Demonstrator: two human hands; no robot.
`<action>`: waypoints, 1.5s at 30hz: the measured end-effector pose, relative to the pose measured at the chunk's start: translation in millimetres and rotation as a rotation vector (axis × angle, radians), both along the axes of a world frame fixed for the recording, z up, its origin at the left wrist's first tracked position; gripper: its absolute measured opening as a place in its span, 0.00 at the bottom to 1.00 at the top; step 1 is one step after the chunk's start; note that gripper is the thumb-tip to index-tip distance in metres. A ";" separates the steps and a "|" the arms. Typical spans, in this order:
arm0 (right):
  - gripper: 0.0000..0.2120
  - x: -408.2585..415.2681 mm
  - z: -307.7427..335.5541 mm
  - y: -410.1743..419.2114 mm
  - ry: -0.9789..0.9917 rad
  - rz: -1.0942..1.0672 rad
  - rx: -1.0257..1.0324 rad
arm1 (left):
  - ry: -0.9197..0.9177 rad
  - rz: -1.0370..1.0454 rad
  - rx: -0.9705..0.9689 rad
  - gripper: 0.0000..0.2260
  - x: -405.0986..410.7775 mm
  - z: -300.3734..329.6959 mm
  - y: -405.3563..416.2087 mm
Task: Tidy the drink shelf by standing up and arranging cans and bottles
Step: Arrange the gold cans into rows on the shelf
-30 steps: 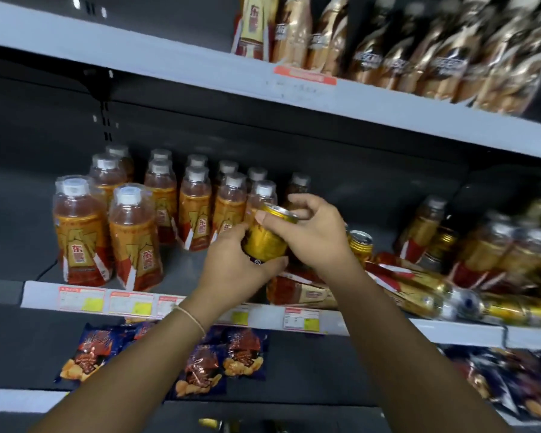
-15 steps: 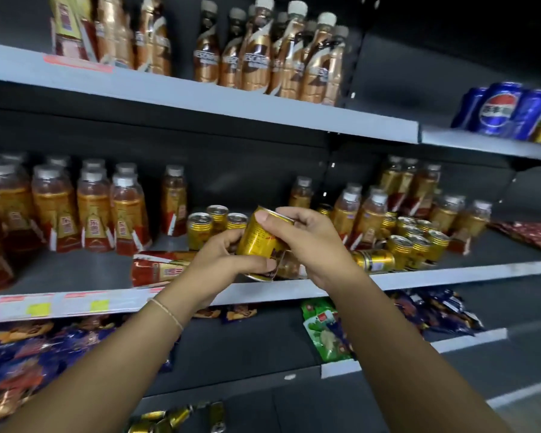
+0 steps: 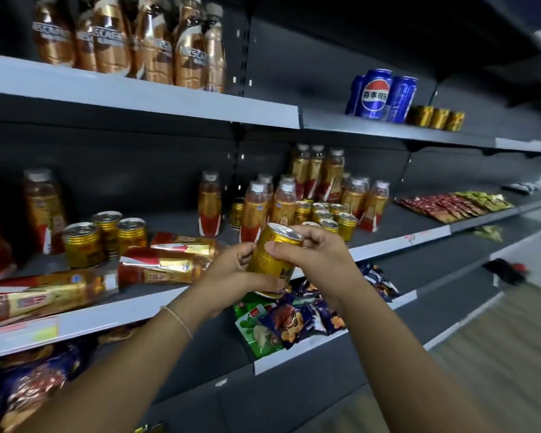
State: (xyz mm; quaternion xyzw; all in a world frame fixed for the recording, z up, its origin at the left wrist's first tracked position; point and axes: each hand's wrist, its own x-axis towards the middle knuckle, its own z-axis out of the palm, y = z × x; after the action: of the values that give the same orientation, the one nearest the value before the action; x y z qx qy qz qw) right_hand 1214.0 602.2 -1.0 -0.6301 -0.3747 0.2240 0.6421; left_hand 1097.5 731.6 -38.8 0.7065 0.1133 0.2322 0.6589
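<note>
Gold can [image 3: 274, 256]: held in front of the middle shelf [image 3: 175, 303], off the shelf board, tilted with its silver top leaning toward the upper right.
Left hand [image 3: 231, 271]: curled round the lower body and base of the gold can, thumb on its left side; a thin bracelet [image 3: 178, 320] sits on the wrist.
Right hand [image 3: 313, 257]: grips the upper part of the gold can, thumb across the front, fingers wrapped over the rim.
Standing gold cans, left [image 3: 103, 237]: three upright on the middle shelf, close together, left of the hands.
Fallen bottles [image 3: 166, 265]: several red-and-gold tea bottles lying on their sides near the shelf's front edge, between the left cans and the hands.
Standing tea bottles [image 3: 264, 207]: upright with white caps behind the hands, more of them further back and to the right; one stands alone at [image 3: 210, 203].
Gold can cluster, right [image 3: 328, 214]: small upright cans grouped among those bottles, just beyond the right hand.
Top shelf [image 3: 138, 92]: brown coffee bottles [image 3: 150, 42] upright at left; blue cola cans [image 3: 380, 95] and a few small gold cans [image 3: 436, 117] at right.
Lower shelf [image 3: 294, 359]: snack packets [image 3: 294, 320] in blue and green under the hands.
Far right of middle shelf: flat red and green sachets [image 3: 453, 204] in rows.
</note>
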 end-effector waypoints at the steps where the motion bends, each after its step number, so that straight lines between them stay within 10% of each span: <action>1: 0.11 6.6 -1.6 -1.0 -0.005 -0.021 0.001 | 0.007 -0.016 0.005 0.23 8.5 -1.0 0.6; 6: 0.13 38.7 -7.3 8.7 -0.014 -0.128 0.005 | 0.030 -0.113 0.064 0.21 50.1 -4.7 17.4; 13: 0.42 84.0 -8.4 41.0 -0.013 -0.266 -0.037 | 0.065 -0.230 0.131 0.24 101.6 -3.1 52.0; 27: 0.17 186.7 -21.4 34.1 -0.035 -0.425 0.024 | 0.087 0.041 0.654 0.22 212.7 -9.8 33.2; 45: 0.17 395.1 -64.1 7.2 -0.342 -0.484 -0.179 | 0.214 0.141 0.943 0.15 359.1 -16.1 -15.5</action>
State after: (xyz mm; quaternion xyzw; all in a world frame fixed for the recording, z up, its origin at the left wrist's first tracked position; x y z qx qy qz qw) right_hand 1609.1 609.3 -65.2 -0.7837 -0.2952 -0.0128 0.5464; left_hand 1456.5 716.2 -54.9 0.9385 0.1102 0.2282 0.2344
